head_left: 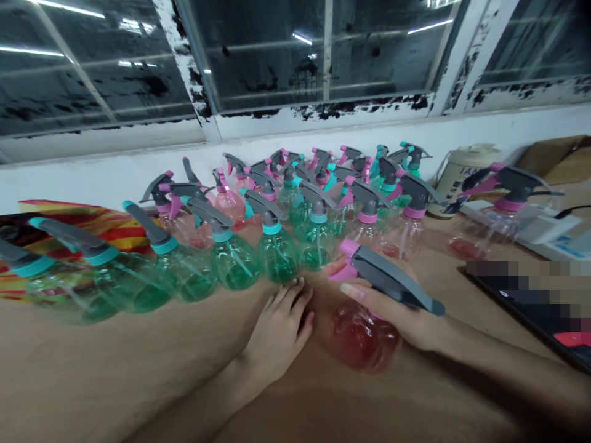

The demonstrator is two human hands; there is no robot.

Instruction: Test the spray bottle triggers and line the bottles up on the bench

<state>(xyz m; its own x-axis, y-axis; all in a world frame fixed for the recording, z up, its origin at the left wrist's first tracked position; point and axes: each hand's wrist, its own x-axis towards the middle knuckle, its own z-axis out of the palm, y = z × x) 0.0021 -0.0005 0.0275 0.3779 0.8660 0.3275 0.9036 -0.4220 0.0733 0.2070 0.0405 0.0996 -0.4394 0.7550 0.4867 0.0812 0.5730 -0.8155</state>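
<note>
My right hand [406, 307] is wrapped round the neck of a spray bottle [364, 344] with a clear red-pink body, a grey lever and a pink nozzle. The bottle leans slightly, and whether its base touches the table I cannot tell. On the tabletop, my left hand [281, 326] lies with its fingers loosely stretched out and holds nothing. Just beyond its fingertips stands a green spray bottle [278, 255] with a turquoise collar. Beside that one is another green spray bottle [235, 264].
Several green and pink spray bottles stand in rows on the wooden table [203, 369] towards the white wall. A lone pink spray bottle [489, 227] is at right, near a cream container [462, 178] and a dark flat device [512, 301]. Patterned cloth [111, 231] lies behind the left bottles.
</note>
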